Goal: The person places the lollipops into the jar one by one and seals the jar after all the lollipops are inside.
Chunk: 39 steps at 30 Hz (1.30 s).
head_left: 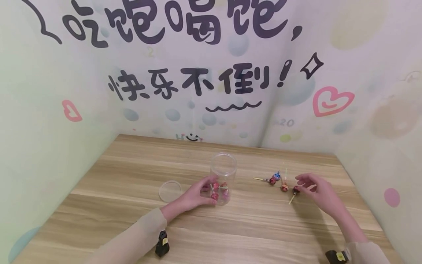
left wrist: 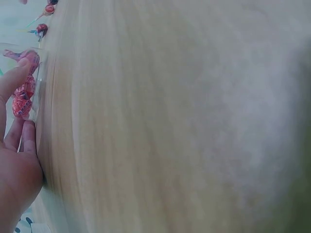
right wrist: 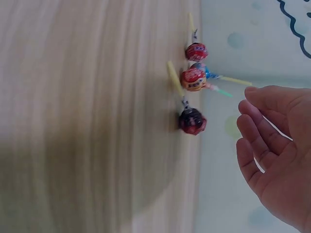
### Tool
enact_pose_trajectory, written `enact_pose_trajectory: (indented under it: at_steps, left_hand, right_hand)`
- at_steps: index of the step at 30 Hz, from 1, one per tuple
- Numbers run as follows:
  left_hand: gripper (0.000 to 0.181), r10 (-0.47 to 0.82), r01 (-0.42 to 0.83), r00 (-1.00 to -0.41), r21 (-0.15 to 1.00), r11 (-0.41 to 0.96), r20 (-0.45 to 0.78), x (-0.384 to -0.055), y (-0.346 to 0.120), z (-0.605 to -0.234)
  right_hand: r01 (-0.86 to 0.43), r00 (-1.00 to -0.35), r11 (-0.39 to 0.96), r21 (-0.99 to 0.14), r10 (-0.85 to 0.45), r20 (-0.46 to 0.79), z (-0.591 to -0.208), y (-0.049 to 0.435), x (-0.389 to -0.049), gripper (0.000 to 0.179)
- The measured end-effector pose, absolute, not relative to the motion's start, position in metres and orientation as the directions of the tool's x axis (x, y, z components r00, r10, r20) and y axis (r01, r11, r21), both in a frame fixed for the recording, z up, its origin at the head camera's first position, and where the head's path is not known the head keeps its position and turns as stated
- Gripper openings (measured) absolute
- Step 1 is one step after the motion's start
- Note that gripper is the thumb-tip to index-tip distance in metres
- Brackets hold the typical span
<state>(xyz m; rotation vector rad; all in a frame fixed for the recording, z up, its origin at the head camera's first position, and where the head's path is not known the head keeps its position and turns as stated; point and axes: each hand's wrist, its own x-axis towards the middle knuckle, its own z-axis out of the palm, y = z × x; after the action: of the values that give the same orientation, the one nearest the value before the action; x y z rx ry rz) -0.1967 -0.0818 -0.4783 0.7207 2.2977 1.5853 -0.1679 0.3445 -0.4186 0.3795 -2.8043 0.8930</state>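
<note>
My left hand (head_left: 194,194) grips the lower part of a clear round jar (head_left: 224,170), which stands upright with its top uncovered. Through its wall several wrapped lollipops (left wrist: 24,90) show, red and pink, near the bottom. My right hand (head_left: 319,193) hovers at the right over a group of loose lollipops, fingers loosely bent and nothing between them. Nearest to it lies a dark red lollipop (right wrist: 192,121) with a yellow stick. Beside that are an orange-and-red lollipop (head_left: 284,188), a red one (head_left: 272,181) and a blue one (head_left: 277,176).
A clear round lid (head_left: 170,191) lies flat on the wooden table (head_left: 132,165), left of the jar. Printed walls (head_left: 197,117) close off the table's back and both sides. A black device (head_left: 162,244) is strapped at the left wrist, another (head_left: 337,256) at the right.
</note>
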Motion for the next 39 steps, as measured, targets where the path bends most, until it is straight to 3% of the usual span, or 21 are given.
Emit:
enact_pose_trajectory:
  at_steps: [17, 26, 33, 39]
  left_hand:
    - [0.083, 0.527, 0.261, -0.847, 0.915, 0.308, 0.064, -0.197, -0.082, -0.481]
    - [0.083, 0.512, 0.222, -0.858, 0.924, 0.311, 0.033, -0.198, -0.082, -0.478]
    - [0.085, 0.519, 0.225, -0.854, 0.925, 0.307, 0.035, -0.198, -0.082, -0.479]
    - [0.084, 0.510, 0.217, -0.860, 0.926, 0.311, 0.030, -0.197, -0.082, -0.480]
  right_hand:
    - [-0.130, -0.992, 0.851, -0.508, -0.108, 0.072, -0.436, 0.355, -0.162, 0.030]
    - [-0.039, -0.998, 0.861, -0.506, -0.008, 0.063, -0.441, 0.351, -0.169, 0.034]
    - [-0.052, -0.998, 0.844, -0.534, -0.030, 0.050, -0.446, 0.343, -0.170, 0.025]
    - [-0.114, -0.993, 0.839, -0.531, -0.094, 0.064, -0.449, 0.342, -0.171, 0.029]
